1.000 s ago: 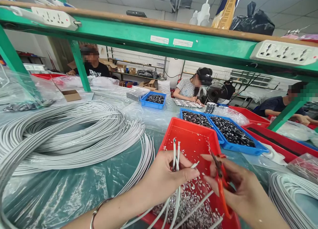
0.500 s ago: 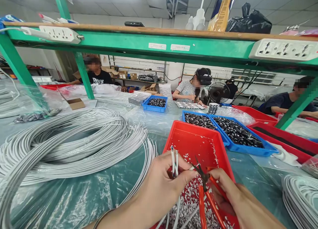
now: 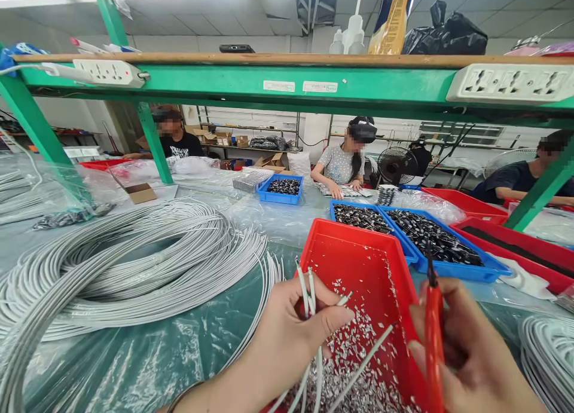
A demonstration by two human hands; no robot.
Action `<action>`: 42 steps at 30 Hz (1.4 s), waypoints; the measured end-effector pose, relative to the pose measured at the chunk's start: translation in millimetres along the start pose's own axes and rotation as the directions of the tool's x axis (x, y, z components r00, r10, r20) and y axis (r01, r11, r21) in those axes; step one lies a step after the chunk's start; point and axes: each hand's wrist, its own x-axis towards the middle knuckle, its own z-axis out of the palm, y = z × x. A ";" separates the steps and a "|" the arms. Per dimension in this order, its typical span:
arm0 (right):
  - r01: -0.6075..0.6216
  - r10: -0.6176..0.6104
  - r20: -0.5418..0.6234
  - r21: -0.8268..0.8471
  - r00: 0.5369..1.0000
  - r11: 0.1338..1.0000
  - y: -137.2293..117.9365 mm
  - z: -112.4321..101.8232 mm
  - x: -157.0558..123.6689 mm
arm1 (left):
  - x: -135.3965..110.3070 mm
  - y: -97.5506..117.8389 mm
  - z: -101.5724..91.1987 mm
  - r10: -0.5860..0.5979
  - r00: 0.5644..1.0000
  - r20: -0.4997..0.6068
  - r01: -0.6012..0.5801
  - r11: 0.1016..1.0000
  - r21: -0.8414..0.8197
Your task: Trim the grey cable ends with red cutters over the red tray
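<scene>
Over the red tray (image 3: 354, 245), my left hand (image 3: 296, 329) is closed around several white cables (image 3: 313, 290). Two cable ends stand up behind its fingers, and another end pokes out past the thumb. One more white cable (image 3: 361, 360) slants up from below, its tip apart from the hand. My right hand (image 3: 466, 347), at the tray's right edge, grips red-handled cutting pliers (image 3: 434, 323) with their dark jaws pointing up, away from the cables. Small silvery and white scraps (image 3: 359, 371) cover the tray's floor.
A big coil of white cable (image 3: 147, 269) lies to the left, another coil (image 3: 549, 353) at far right. Blue trays (image 3: 448, 269) of black parts stand behind the red tray. A green shelf beam (image 3: 215, 81) crosses overhead. People (image 3: 343, 162) sit across the table.
My right hand has drawn the pliers away to the right from the cable end at my left thumb and turned them upright. My left hand keeps its hold on the cables.
</scene>
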 end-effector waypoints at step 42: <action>-0.310 0.304 0.127 0.652 0.944 0.691 -12.3 20.2 -0.1 | -2.9 -27.0 11.0 -0.229 0.829 0.510 0.430 0.843 -0.321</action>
